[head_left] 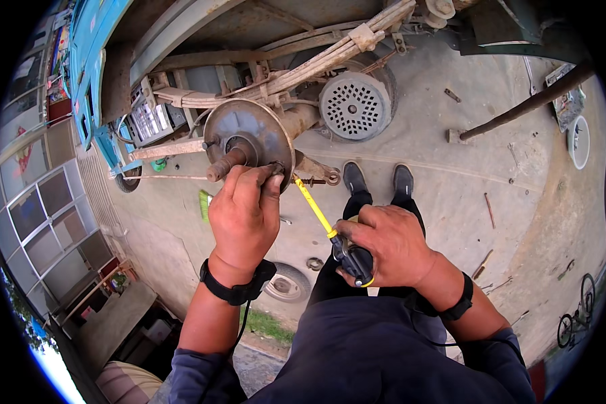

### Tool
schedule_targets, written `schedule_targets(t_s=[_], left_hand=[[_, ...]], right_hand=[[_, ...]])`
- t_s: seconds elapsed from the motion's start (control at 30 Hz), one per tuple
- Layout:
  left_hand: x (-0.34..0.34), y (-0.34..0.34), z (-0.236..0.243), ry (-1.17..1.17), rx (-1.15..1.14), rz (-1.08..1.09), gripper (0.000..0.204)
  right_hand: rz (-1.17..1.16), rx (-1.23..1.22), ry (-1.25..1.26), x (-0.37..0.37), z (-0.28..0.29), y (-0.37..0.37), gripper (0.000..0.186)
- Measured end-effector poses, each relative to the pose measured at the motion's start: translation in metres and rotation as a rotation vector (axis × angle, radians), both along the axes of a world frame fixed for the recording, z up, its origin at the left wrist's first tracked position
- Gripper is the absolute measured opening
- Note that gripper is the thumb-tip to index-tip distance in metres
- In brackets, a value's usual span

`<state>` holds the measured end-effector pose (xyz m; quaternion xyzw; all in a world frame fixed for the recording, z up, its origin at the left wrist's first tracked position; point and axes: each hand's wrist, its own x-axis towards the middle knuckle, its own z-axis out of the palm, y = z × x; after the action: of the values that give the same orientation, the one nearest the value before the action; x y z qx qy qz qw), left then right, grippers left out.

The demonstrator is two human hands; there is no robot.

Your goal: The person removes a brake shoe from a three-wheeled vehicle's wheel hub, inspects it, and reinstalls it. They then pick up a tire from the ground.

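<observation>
My right hand grips the black case of a tape measure. Its yellow blade runs out up and to the left, ending beside the rim of a round, rusty metal plate on the vehicle's axle. At that plate's lower right edge, my left hand is closed, thumb and fingers pinched together near a small dark part. What they hold, if anything, is hidden. A rusty spindle sticks out from the plate just above the left knuckles. A rusty bolt lies beyond the blade's tip.
Leaf springs cross above the plate. A drum cover with holes sits behind. A wheel lies on the ground below my left wrist. A thick bar slants at the right, near a white basin. Loose tools lie around.
</observation>
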<state>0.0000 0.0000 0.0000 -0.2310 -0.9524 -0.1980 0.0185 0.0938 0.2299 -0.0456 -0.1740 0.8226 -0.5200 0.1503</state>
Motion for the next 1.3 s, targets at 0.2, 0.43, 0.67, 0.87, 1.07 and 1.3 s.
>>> schedule_targets(t_s=[0.2,0.43,0.67,0.87,1.07,1.3], left_hand=[[0.002,0.01,-0.007,-0.039,0.051,0.113,0.014],[-0.007,-0.006,0.005,-0.003,-0.056,-0.114,0.022],[-0.008,-0.006,0.011,-0.026,-0.075,-0.135,0.025],[-0.008,-0.007,0.009,-0.016,-0.061,-0.137,0.026],[-0.008,-0.008,0.008,-0.01,-0.052,-0.136,0.026],[-0.007,-0.007,0.007,-0.018,-0.042,-0.121,0.026]], right_hand=[[-0.012,0.003,0.035,-0.001,-0.005,0.006,0.055],[-0.015,-0.021,0.022,0.001,-0.002,0.004,0.055],[-0.005,-0.036,0.009,-0.003,0.0,-0.002,0.059],[0.021,-0.028,0.005,-0.011,-0.001,-0.001,0.062],[0.015,-0.029,0.028,-0.019,-0.005,0.002,0.056],[0.066,0.034,-0.005,-0.028,-0.005,0.016,0.062]])
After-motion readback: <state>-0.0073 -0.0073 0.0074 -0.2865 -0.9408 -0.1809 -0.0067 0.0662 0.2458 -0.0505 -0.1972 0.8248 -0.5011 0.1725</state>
